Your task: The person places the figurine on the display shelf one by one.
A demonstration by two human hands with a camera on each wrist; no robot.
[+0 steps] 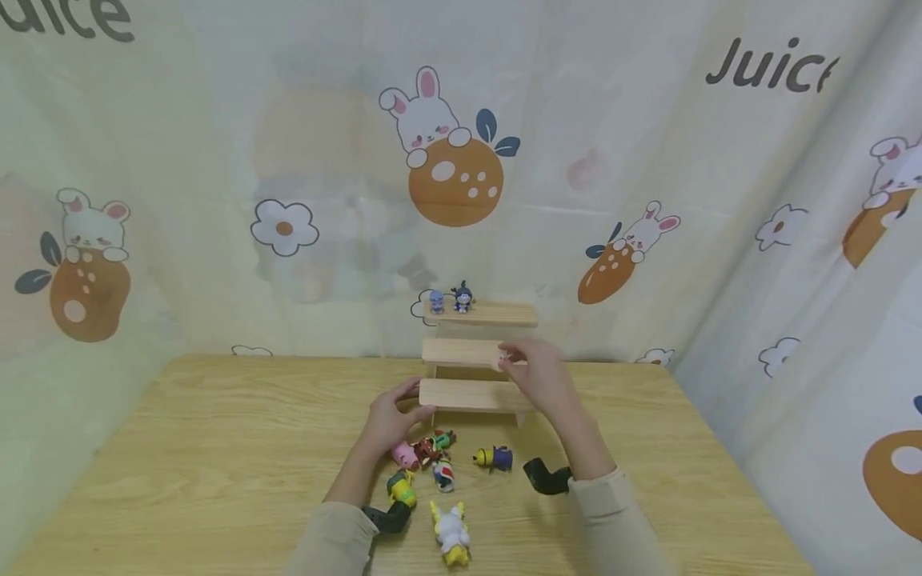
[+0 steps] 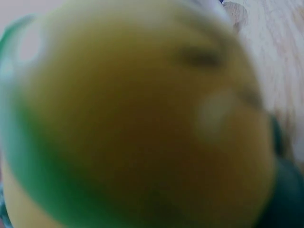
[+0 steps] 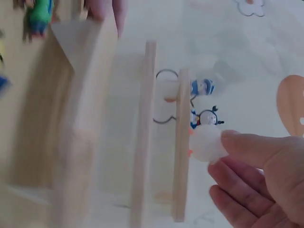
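Observation:
A three-tier wooden display stand (image 1: pixel 475 394) stands at the table's back, with two small blue figurines (image 1: pixel 462 298) on its top tier. My right hand (image 1: pixel 543 376) pinches a small white round figurine (image 3: pixel 207 143) between thumb and fingers, near the right part of the middle tier in the head view. My left hand (image 1: pixel 389 420) holds the left end of the bottom tier, thumb at the front and fingers behind. A yellow and green figurine (image 2: pixel 142 104), very close and blurred, fills most of the left wrist view.
In front of the stand lie a pink figurine (image 1: pixel 406 455), a red and white one (image 1: pixel 443 474), a yellow and purple one (image 1: pixel 494 458) and a white and yellow one (image 1: pixel 451 534). A printed curtain (image 1: pixel 346 160) hangs behind the table (image 1: pixel 216 448).

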